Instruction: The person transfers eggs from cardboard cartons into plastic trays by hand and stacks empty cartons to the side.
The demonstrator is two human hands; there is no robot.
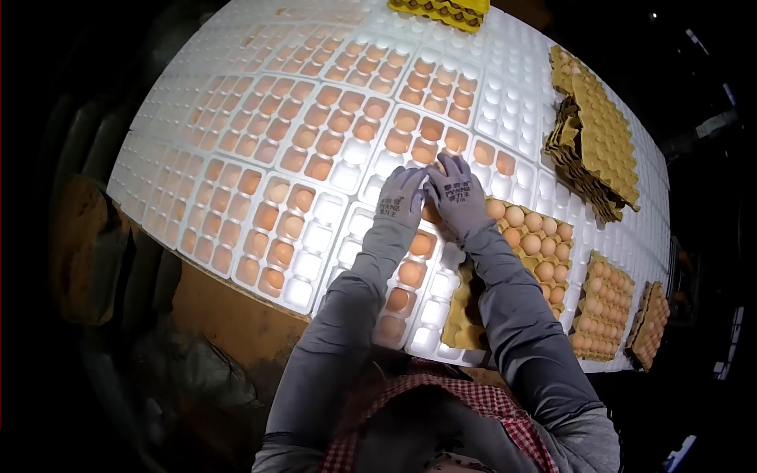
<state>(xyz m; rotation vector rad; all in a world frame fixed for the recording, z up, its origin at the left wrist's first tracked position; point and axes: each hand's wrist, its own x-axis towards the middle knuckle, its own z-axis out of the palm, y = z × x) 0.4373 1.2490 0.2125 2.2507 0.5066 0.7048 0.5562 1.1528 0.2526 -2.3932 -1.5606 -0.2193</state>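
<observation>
My left hand (400, 195), in a grey glove with dark print, reaches over a white foam egg tray. Its fingers curl downward, and whatever they hold is hidden beneath them. Right beside it is my right hand (458, 191), gloved alike, with bent fingers around what looks like a brown egg, mostly covered. Ahead of the fingertips, brown eggs (426, 151) sit in the white foam tray (392, 170). Nearer to me, a column of eggs (410, 273) lies in another foam tray (347, 251). A pulp tray of eggs (533, 245) stands just right of my right forearm.
Many foam trays with eggs (268, 217) cover the table to the left. Stacked pulp trays (595, 142) lie at the back right, yellow trays (441, 12) at the far edge. More filled pulp trays (603, 309) stand at right. A pulp tray (464, 319) sits below my right forearm.
</observation>
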